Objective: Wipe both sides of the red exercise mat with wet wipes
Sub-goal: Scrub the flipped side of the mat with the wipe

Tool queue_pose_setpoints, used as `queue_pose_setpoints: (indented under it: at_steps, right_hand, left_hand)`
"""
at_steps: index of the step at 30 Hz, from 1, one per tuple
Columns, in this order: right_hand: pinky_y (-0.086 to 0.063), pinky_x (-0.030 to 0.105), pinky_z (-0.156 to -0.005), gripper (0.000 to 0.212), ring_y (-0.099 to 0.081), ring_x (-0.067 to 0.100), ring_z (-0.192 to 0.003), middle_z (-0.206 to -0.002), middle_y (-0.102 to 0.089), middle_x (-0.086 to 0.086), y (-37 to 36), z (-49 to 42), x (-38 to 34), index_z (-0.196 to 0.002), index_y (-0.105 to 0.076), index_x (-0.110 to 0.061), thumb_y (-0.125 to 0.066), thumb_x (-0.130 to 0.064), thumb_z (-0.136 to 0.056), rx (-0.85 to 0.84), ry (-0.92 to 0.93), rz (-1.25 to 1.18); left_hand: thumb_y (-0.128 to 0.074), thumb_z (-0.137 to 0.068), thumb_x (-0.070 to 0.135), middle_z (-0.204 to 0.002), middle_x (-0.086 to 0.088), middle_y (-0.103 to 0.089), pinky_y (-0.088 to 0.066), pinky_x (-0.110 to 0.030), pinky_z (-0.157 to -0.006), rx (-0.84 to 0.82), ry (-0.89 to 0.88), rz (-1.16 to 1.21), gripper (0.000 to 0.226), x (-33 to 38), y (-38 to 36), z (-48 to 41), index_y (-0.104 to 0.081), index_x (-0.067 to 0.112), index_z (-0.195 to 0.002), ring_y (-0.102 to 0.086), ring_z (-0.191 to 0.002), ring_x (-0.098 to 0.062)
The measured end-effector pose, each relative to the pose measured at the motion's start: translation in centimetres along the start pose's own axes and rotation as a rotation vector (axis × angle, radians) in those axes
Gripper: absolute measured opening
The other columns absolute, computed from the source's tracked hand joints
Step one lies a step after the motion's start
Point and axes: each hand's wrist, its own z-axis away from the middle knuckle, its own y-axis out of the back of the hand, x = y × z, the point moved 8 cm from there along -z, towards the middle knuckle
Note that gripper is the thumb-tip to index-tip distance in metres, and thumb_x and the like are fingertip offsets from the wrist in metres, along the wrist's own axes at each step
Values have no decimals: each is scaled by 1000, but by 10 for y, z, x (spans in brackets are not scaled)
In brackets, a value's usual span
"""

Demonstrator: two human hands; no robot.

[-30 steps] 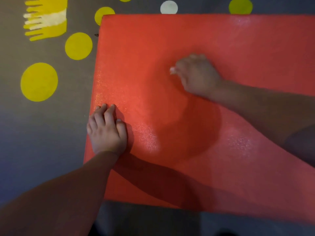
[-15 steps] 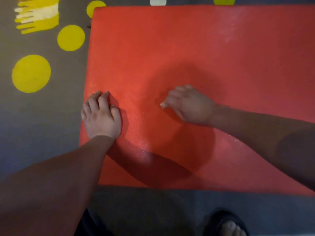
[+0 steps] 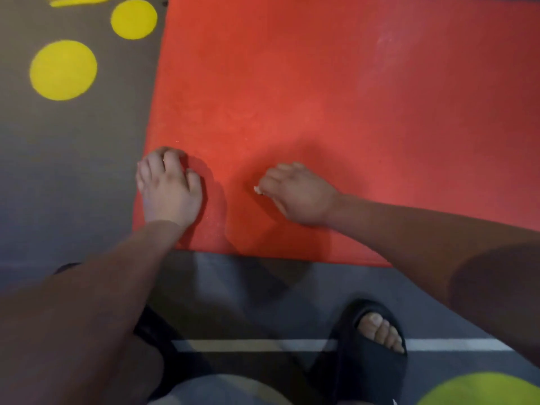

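Note:
The red exercise mat (image 3: pixel 336 106) lies flat on the dark floor and fills the upper right of the view. My left hand (image 3: pixel 168 190) rests on the mat at its left edge, near the front corner, palm down with fingers bent. My right hand (image 3: pixel 298 194) lies on the mat a little to the right, fingers curled round a small white wet wipe (image 3: pixel 257 190); only a scrap of the wipe shows at the fingertips.
Yellow painted circles (image 3: pixel 62 70) mark the floor left of the mat. My foot in a black slide sandal (image 3: pixel 369 350) stands on a white floor line (image 3: pixel 251 344) in front of the mat. A green circle (image 3: pixel 479 390) shows at the bottom right.
My right hand has drawn the wipe back across the mat towards its front edge and my left hand. The view has tilted down, bringing my feet into sight.

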Motion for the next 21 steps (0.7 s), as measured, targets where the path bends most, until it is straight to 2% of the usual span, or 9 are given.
queue_pose_setpoints:
  at_steps: [3, 7, 9, 11, 14, 16, 18, 19, 21]
  right_hand:
    - [-46, 41, -75, 16, -61, 33, -90, -94, -63, 8, 14, -22, 38, -99, -58, -18, -46, -29, -97, 47, -65, 140]
    - [-45, 45, -85, 19, -57, 39, -108, -113, -64, 17, 41, -46, 126, -109, -57, -12, -48, -15, -92, 154, -612, 214]
    - [-45, 44, -85, 21, -57, 40, -109, -113, -64, 18, 44, -51, 140, -110, -58, -10, -47, -12, -92, 193, -766, 180]
    - [-46, 45, -83, 17, -60, 41, -99, -102, -66, 20, 36, -66, 113, -103, -61, -8, -48, -12, -93, 202, -605, 105]
    - [-47, 41, -77, 6, -59, 33, -83, -87, -64, 13, 7, -76, 27, -95, -62, -11, -56, -11, -92, 77, -14, -24]
    - [-44, 39, -77, 10, -55, 28, -83, -87, -61, 7, 3, -77, 9, -97, -61, -14, -52, -18, -97, -62, 234, 13]
    - [-45, 41, -75, 27, -57, 32, -85, -88, -63, 10, 16, -94, 32, -94, -62, -14, -41, -29, -101, -8, 197, 148]
    - [-46, 43, -75, 31, -60, 36, -87, -91, -65, 14, 26, -107, 57, -94, -63, -12, -38, -30, -100, 73, 83, 198]
    - [-45, 46, -81, 28, -59, 41, -98, -100, -66, 21, 46, -121, 113, -98, -62, -7, -40, -24, -98, 139, -274, 251]
  left_hand:
    - [-50, -88, 25, -122, -23, -57, -38, -56, -105, 5, 36, -27, 38, -12, -4, 28, -60, 7, -120, -50, -115, -44]
    - [-52, -89, 25, -132, -15, -57, -35, -53, -111, 40, 43, -56, 40, -14, -8, 31, -59, 14, -127, -48, -121, -39]
    - [-53, -88, 25, -133, -14, -58, -36, -55, -111, 42, 51, -51, 41, -14, -7, 31, -59, 15, -127, -48, -122, -38]
    - [-52, -88, 25, -134, -13, -58, -36, -56, -111, 40, 46, -47, 42, -15, -6, 31, -60, 15, -127, -48, -123, -38]
    - [-52, -86, 26, -135, -12, -58, -37, -58, -110, 30, 39, -53, 44, -16, -7, 30, -60, 14, -128, -49, -124, -38]
    - [-52, -86, 25, -136, -12, -58, -36, -59, -110, 20, 41, -58, 45, -17, -7, 29, -61, 14, -129, -49, -124, -39]
    - [-51, -86, 25, -137, -12, -58, -35, -59, -110, 6, 40, -61, 46, -17, -7, 29, -61, 13, -129, -49, -125, -38]
    - [-50, -86, 25, -137, -12, -57, -35, -59, -111, 2, 37, -64, 46, -17, -7, 29, -61, 12, -129, -49, -126, -38]
    - [-50, -86, 25, -138, -12, -57, -35, -59, -111, -4, 37, -63, 46, -17, -8, 29, -61, 12, -129, -48, -127, -38]
